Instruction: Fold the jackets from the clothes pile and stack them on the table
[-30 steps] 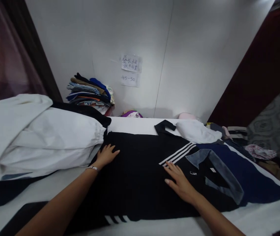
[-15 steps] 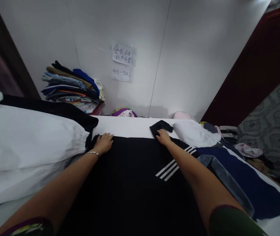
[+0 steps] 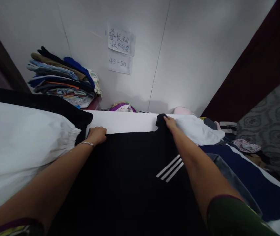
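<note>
Here, left hand (image 3: 96,135) curled on the black garment (image 3: 130,164), right hand (image 3: 170,124) in a narrow pinch on its sleeve (image 3: 160,120).

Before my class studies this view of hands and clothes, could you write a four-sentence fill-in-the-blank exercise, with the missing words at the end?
1. The right hand holds a garment whose main colour is ____.
2. Beside the right forearm, ____ white stripes show.
3. The bracelet is on the ____ wrist.
4. The lower paper on the wall bears the numbers ____.

Missing words: black; three; left; 45-50.
</note>
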Demonstrator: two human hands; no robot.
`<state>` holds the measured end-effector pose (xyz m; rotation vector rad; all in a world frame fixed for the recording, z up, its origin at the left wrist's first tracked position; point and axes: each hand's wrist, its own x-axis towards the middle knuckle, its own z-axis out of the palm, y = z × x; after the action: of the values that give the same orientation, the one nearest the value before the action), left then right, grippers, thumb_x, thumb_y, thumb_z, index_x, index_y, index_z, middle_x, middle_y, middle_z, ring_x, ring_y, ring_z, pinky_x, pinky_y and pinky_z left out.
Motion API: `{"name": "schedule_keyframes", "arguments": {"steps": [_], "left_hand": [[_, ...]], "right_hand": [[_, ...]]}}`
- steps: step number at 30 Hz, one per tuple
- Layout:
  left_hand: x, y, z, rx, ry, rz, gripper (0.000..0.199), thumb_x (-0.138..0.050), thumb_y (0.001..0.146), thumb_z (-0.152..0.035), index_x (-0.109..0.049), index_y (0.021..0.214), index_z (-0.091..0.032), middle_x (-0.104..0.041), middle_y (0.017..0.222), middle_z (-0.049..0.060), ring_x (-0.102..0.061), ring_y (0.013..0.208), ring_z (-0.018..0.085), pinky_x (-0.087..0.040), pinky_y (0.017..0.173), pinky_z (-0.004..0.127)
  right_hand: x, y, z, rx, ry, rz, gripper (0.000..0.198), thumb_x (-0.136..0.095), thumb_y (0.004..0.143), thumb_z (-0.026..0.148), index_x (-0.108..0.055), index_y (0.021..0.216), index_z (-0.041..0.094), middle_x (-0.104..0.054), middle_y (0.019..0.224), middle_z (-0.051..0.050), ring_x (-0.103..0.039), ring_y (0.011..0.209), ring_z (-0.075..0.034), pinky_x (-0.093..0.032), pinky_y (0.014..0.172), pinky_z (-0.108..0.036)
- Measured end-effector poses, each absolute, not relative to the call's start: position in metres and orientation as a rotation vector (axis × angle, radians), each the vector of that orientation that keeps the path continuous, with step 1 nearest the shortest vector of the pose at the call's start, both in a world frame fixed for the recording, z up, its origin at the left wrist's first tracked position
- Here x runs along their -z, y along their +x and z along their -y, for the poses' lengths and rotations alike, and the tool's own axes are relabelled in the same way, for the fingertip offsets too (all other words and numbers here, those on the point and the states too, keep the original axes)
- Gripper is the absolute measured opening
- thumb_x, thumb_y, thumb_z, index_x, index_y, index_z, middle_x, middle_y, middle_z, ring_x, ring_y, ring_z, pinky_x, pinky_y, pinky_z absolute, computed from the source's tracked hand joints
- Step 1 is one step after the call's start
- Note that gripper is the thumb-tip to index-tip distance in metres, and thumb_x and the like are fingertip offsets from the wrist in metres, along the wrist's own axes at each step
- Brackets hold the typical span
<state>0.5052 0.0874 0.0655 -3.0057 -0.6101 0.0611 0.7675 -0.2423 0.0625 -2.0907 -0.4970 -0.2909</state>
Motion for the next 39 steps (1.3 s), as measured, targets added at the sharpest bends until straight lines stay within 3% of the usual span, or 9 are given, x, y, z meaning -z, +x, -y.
{"name": "schedule_keyframes", "arguments": {"steps": [5,9,15,20,23,27,30,34,39], "left_hand": [[-0.086,0.494,-0.077,0.005,-3.0,0.645,0.033,-0.046,0.071,-0.013,-0.066,0.097,-0.01,-0.065,0.109,0.018,-0.059,0.104,0.03,-0.043,0.08,0.035],[-0.116,0.475,-0.06,0.139,-2.995,0.633,0.031,-0.043,0.076,-0.014,-0.065,0.097,-0.011,-0.069,0.093,0.013,-0.063,0.087,0.024,-0.041,0.071,0.03],[-0.152,0.405,-0.022,0.423,-2.835,0.309,0.028,-0.034,0.083,-0.013,-0.061,0.092,-0.011,-0.063,0.094,0.01,-0.057,0.095,0.023,-0.036,0.089,0.037],[-0.106,0.32,0.003,0.249,-2.902,-0.083,0.021,-0.041,0.078,-0.01,-0.059,0.074,-0.02,-0.059,0.076,0.005,-0.057,0.082,0.024,-0.032,0.101,0.044],[-0.071,0.29,0.007,0.078,-2.983,-0.131,0.028,-0.041,0.076,-0.008,-0.064,0.085,-0.019,-0.063,0.085,0.006,-0.06,0.086,0.023,-0.031,0.104,0.045],[-0.058,0.285,0.007,-0.049,-3.035,0.083,0.037,-0.04,0.078,-0.013,-0.064,0.106,-0.015,-0.063,0.1,0.011,-0.062,0.088,0.027,-0.045,0.082,0.041],[-0.063,0.288,0.01,-0.087,-3.064,0.181,0.042,-0.038,0.079,-0.013,-0.062,0.112,-0.013,-0.062,0.106,0.013,-0.063,0.089,0.028,-0.047,0.075,0.04],[-0.066,0.287,0.016,-0.112,-3.075,0.179,0.045,-0.036,0.079,-0.012,-0.06,0.118,-0.011,-0.06,0.111,0.014,-0.062,0.093,0.028,-0.047,0.079,0.041],[-0.064,0.283,0.017,-0.1,-3.1,0.214,0.041,-0.037,0.08,-0.013,-0.061,0.113,-0.012,-0.06,0.11,0.014,-0.062,0.092,0.028,-0.046,0.081,0.042]], "right_hand": [[-0.078,0.755,0.305,0.154,-1.691,0.368,0.038,-0.056,0.083,0.052,-0.065,0.093,0.016,-0.071,0.08,-0.003,-0.067,0.075,-0.018,-0.054,0.073,-0.031],[-0.085,0.728,0.334,-0.07,-1.232,0.238,0.021,-0.07,0.072,0.034,-0.062,0.086,0.02,-0.071,0.08,0.0,-0.067,0.082,-0.019,-0.055,0.079,-0.033],[-0.098,0.67,0.381,-0.115,-1.162,0.317,0.025,-0.056,0.068,0.021,-0.06,0.092,0.026,-0.071,0.089,0.002,-0.063,0.098,-0.018,-0.051,0.088,-0.033],[-0.069,0.589,0.455,-0.211,-1.309,0.283,0.03,-0.059,0.053,0.018,-0.064,0.082,0.024,-0.072,0.088,-0.002,-0.063,0.094,-0.024,-0.049,0.081,-0.036],[-0.052,0.548,0.489,-0.408,-1.43,0.263,0.027,-0.064,0.056,0.018,-0.066,0.082,0.02,-0.072,0.085,-0.002,-0.064,0.085,-0.022,-0.048,0.076,-0.033],[-0.056,0.532,0.501,-0.56,-1.538,0.231,0.025,-0.065,0.075,0.043,-0.066,0.086,0.02,-0.071,0.084,-0.004,-0.064,0.079,-0.02,-0.047,0.073,-0.031],[-0.069,0.545,0.488,-0.538,-1.659,0.082,0.035,-0.064,0.077,0.054,-0.066,0.086,0.019,-0.07,0.08,-0.005,-0.062,0.069,-0.017,-0.047,0.064,-0.029],[-0.081,0.574,0.456,-0.429,-1.702,-0.041,0.024,-0.075,0.07,0.037,-0.062,0.077,0.018,-0.065,0.064,-0.005,-0.057,0.058,-0.017,-0.044,0.056,-0.03],[-0.113,0.601,0.442,-0.246,-1.535,0.04,0.012,-0.065,0.065,0.021,-0.057,0.074,0.023,-0.066,0.066,-0.001,-0.061,0.071,-0.018,-0.049,0.068,-0.031]]}}
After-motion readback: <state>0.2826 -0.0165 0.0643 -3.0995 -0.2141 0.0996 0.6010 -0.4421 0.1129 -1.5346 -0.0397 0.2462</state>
